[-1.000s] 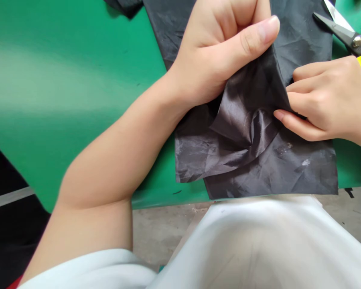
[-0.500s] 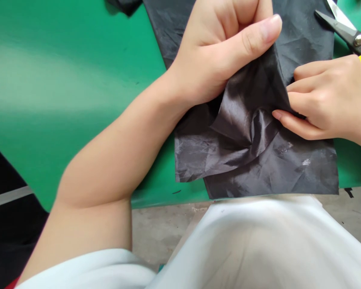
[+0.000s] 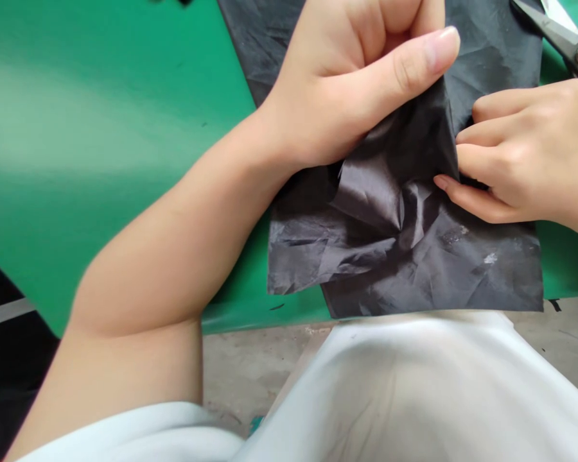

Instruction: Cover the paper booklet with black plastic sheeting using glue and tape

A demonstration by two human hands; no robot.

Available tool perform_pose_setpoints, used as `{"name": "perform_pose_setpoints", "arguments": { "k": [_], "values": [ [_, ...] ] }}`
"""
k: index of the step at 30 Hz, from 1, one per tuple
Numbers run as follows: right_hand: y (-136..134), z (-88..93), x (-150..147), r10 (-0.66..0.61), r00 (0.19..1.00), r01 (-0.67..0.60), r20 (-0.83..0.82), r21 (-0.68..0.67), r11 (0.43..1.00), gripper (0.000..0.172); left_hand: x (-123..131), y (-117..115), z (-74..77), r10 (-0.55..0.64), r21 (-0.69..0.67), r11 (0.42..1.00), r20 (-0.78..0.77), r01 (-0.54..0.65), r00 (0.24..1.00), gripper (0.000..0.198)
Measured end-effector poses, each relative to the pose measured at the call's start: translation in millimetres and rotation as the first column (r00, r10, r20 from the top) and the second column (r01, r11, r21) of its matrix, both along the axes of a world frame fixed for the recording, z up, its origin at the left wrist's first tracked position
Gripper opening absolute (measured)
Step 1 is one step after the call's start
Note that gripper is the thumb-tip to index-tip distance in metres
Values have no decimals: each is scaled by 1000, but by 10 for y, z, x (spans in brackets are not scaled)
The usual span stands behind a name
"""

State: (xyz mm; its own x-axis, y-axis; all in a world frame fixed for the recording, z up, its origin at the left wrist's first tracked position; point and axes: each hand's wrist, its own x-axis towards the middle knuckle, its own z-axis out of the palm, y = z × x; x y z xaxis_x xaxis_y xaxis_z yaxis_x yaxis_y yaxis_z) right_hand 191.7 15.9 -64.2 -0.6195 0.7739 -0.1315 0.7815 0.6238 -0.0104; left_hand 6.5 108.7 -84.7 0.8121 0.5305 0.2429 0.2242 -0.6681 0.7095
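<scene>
A thin, shiny black fabric (image 3: 428, 282) lies creased across the table, its lower edge close to the table's front edge. My left hand (image 3: 366, 70) is closed on a raised fold of this fabric, the thumb pressed over the top and the other fingertips partly hidden. To its right, my right hand (image 3: 525, 154) pinches the same fold lower down between thumb and curled fingers. Between the two hands the cloth stands up taut, with bunched wrinkles beneath it. Pale smudges mark the fabric below my right hand.
Scissors (image 3: 566, 38) with dark and bright blades and a yellow handle lie open at the upper right, just past my right hand. The table (image 3: 101, 128) has a smooth green top. Dark material with a grey stripe (image 3: 7, 313) is at the lower left.
Both hands keep their hold on the fabric. The left forearm and the cloth's left corner have shifted slightly left in view, while the scissors sit a little farther right and higher.
</scene>
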Motion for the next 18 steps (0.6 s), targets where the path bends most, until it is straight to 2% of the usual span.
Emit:
{"name": "perform_pose_setpoints", "arguments": {
  "k": [1, 3, 6, 8, 11, 13, 16, 18],
  "values": [
    [0, 0, 6, 9, 1000, -8, -13, 9, 1000, 49, 16, 2, 16, -4, -45, 999, 37, 5, 999, 48],
    [2, -4, 18, 22, 999, -21, -45, 13, 1000, 51, 57, 5, 49, 63, -209, 977, 82, -44, 995, 31],
    [6, -17, 28, 0, 992, -1, -125, -9, 1000, 53, 116, -4, 82, 175, -472, 872, 56, -129, 983, 33],
    [9, -31, 29, -38, 974, 28, -223, -47, 999, 55, 142, -20, 84, 235, -575, 802, 55, -162, 970, 37],
    [19, -51, 22, -163, 900, 87, -404, -199, 976, 65, 165, -48, 83, 301, -650, 749, 162, -128, 940, 38],
    [27, -56, 15, -242, 848, 100, -472, -306, 947, 69, 177, -63, 98, 320, -685, 714, 137, -144, 937, 41],
    [35, -55, 7, -274, 819, 89, -505, -360, 929, 69, 180, -74, 104, 355, -740, 642, 58, -198, 933, 43],
    [37, -55, 8, -286, 801, 87, -525, -371, 924, 69, 168, -70, 69, 420, -769, 621, 163, -151, 893, 40]
  ]
}}
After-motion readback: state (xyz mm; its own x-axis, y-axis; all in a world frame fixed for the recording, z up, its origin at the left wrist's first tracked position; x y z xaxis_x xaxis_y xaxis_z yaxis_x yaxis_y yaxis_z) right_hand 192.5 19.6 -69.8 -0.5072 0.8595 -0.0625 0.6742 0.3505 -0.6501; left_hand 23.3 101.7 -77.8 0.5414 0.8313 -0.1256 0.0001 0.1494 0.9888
